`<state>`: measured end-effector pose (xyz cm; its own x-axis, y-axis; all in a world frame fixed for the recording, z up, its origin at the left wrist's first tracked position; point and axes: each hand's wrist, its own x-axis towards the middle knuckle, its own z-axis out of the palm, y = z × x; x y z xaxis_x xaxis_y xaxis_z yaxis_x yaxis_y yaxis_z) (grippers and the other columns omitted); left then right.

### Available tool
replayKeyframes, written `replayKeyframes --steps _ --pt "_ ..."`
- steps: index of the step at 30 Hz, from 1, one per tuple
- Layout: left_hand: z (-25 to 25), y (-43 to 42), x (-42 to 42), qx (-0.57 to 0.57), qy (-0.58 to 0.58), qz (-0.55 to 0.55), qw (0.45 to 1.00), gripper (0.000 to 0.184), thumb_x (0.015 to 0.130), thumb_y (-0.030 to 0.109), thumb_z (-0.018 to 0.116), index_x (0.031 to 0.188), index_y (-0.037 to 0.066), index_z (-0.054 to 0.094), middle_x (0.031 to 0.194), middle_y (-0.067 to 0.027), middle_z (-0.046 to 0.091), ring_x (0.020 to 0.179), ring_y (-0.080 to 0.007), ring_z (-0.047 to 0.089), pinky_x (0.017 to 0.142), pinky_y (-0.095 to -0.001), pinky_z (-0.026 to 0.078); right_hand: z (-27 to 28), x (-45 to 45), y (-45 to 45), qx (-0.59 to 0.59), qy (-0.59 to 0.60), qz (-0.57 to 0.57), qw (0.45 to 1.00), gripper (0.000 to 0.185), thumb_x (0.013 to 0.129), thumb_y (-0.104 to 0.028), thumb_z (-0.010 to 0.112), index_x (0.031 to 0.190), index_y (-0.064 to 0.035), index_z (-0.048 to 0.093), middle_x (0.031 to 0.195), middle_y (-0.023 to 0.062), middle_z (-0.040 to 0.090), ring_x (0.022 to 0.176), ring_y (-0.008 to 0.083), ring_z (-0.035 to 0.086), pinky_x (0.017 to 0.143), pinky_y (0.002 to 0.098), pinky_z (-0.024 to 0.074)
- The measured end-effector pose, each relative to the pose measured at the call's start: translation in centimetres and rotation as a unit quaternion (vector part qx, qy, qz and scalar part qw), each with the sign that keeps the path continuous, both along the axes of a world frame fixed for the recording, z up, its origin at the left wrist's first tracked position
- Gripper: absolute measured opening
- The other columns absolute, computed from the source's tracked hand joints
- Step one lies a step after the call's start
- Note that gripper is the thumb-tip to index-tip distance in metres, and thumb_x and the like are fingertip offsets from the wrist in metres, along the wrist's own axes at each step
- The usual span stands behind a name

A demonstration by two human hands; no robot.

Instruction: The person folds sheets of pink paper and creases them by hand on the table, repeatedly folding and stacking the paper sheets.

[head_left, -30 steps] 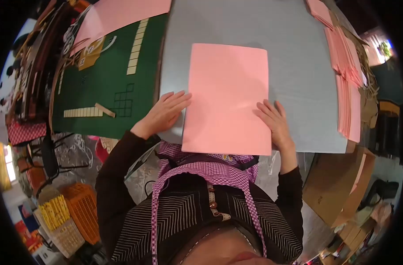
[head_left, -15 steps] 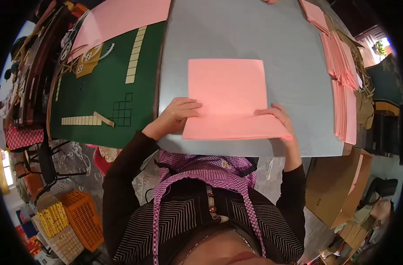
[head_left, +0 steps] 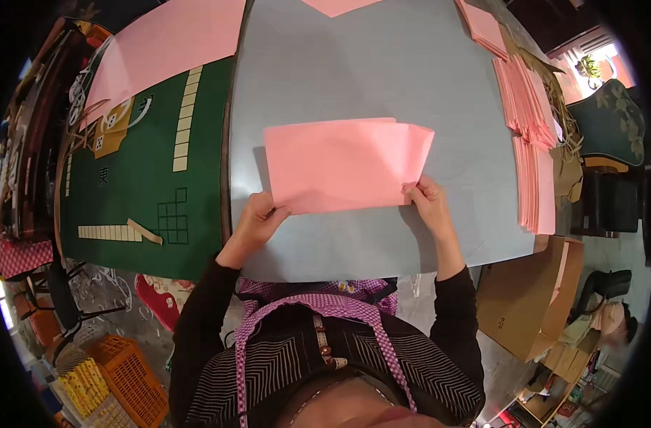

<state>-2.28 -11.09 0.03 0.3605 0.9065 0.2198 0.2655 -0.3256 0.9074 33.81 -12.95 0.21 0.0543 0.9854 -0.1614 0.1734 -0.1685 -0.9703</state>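
Sheet (head_left: 347, 167), pink and folded over on itself, is held above the near half of the grey worktop (head_left: 368, 71), roughly midway between its left and right edges; whether its lower edge touches the surface, I cannot tell. The left hand (head_left: 258, 220) pinches its near left corner between thumb and curled fingers. The right hand (head_left: 429, 203) pinches near its near right corner, where the material creases and a flap angles out toward the worktop's right edge. A shadow falls on the worktop beside the sheet's left side.

Along the worktop's right edge, folded pink pieces (head_left: 534, 185) lie in overlapping stacks, reaching almost to the near right corner. At the far edge another pink piece (head_left: 340, 6) shows, cut off by the picture's border. Past the left edge lies a green surface (head_left: 144, 178) marked with pale rectangles, a large pink sheet (head_left: 176, 50) across its far end. Below the near right corner stands a cardboard box (head_left: 521, 307); an orange crate (head_left: 129, 378) sits at lower left.
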Motion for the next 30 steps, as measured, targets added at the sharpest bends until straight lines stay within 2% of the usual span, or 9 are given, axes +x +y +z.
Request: replayKeyframes --steps 2,4,5,8,9,11,15,23,30 --pt "-0.1 -0.1 -0.1 -0.031 0.011 0.026 0.999 0.011 0.083 0.004 0.063 0.093 0.002 0.065 0.077 -0.0137 0.061 0.067 -0.0281 0.054 0.06 -0.034 0.042 0.4 -0.4 0.8 0.008 -0.038 -0.007 0.999 0.012 0.089 -0.002 0.058 0.099 0.0007 0.065 0.083 0.0001 0.064 0.075 0.0068 0.056 0.069 0.024 0.0473" --pt "0.0 -0.1 0.0 -0.214 -0.022 0.067 0.974 0.01 0.087 0.01 0.06 0.09 0.001 0.063 0.073 -0.0149 0.058 0.065 -0.0261 0.051 0.06 -0.0337 0.041 0.9 -0.8 1.6 -0.056 -0.047 -0.029 0.997 0.012 0.088 -0.003 0.06 0.098 0.0021 0.064 0.083 0.0012 0.065 0.073 0.0069 0.057 0.066 0.0232 0.0486" --pt "-0.9 -0.2 -0.5 -0.154 0.095 0.064 0.981 0.019 0.091 0.006 0.055 0.106 -0.002 0.062 0.081 -0.0025 0.062 0.075 -0.0075 0.052 0.067 -0.0241 0.043 1.2 -1.1 1.9 -0.06 -0.048 -0.028 0.997 0.012 0.088 -0.003 0.06 0.098 0.0021 0.064 0.083 0.0012 0.065 0.073 0.0069 0.057 0.066 0.0232 0.0486" --pt "1.3 0.4 0.6 -0.137 0.149 0.081 0.976 0.023 0.091 0.006 0.055 0.111 -0.003 0.06 0.078 -0.0007 0.06 0.072 -0.0048 0.049 0.063 -0.023 0.042 2.3 -1.9 2.9 -0.087 -0.029 -0.048 0.995 0.013 0.087 -0.005 0.061 0.097 0.0038 0.064 0.082 0.0027 0.066 0.071 0.0071 0.058 0.063 0.0226 0.0495" --pt "1.3 0.6 1.1 -0.142 0.148 0.08 0.975 0.023 0.091 0.006 0.055 0.111 -0.003 0.06 0.078 -0.0007 0.06 0.072 -0.0048 0.049 0.063 -0.023 0.042 2.7 -2.1 3.1 -0.091 -0.068 -0.05 0.992 0.014 0.087 -0.005 0.062 0.096 0.0042 0.064 0.08 0.0032 0.066 0.07 0.0075 0.059 0.063 0.0225 0.05" --pt "1.1 0.7 1.8 -0.15 0.027 0.133 0.979 0.022 0.088 0.006 0.057 0.109 0.0 0.058 0.067 -0.0136 0.054 0.064 -0.0209 0.052 0.062 -0.0333 0.042 2.5 -2.1 3.2 -0.1 -0.109 -0.052 0.988 0.014 0.087 -0.006 0.062 0.096 0.0047 0.064 0.079 0.0036 0.066 0.07 0.0079 0.06 0.062 0.0224 0.0505" --pt "2.8 1.1 1.6 -0.264 0.085 0.117 0.954 0.035 0.088 0.003 0.055 0.123 0.0 0.049 0.07 -0.0131 0.056 0.062 -0.0185 0.052 0.06 -0.0301 0.042 2.4 -2.0 3.1 -0.103 -0.152 -0.085 0.979 0.015 0.086 -0.008 0.063 0.094 0.0048 0.065 0.073 0.0029 0.064 0.066 0.0072 0.057 0.058 0.0228 0.0473" --pt "2.3 0.7 1.9 -0.181 0.083 0.12 0.973 0.065 0.087 -0.003 0.055 0.144 -0.001 0.025 0.072 -0.0127 0.061 0.062 -0.0158 0.055 0.064 -0.0275 0.047 3.1 -3.2 2.1 -0.098 -0.233 -0.132 0.958 0.021 0.086 -0.013 0.064 0.097 0.0036 0.067 0.074 0.0071 0.066 0.065 0.0109 0.057 0.061 0.0268 0.0468" --pt "2.0 0.7 1.7 -0.221 0.12 0.113 0.961 0.068 0.087 -0.002 0.058 0.145 0.0 0.025 0.07 -0.0072 0.058 0.063 -0.0121 0.051 0.066 -0.0236 0.045 2.9 -1.4 -0.4 -0.103 -0.096 -0.118 0.983 0.043 0.085 -0.003 0.06 0.127 0.0031 0.052 0.084 0.0021 0.064 0.074 0.0079 0.056 0.072 0.0218 0.0456"
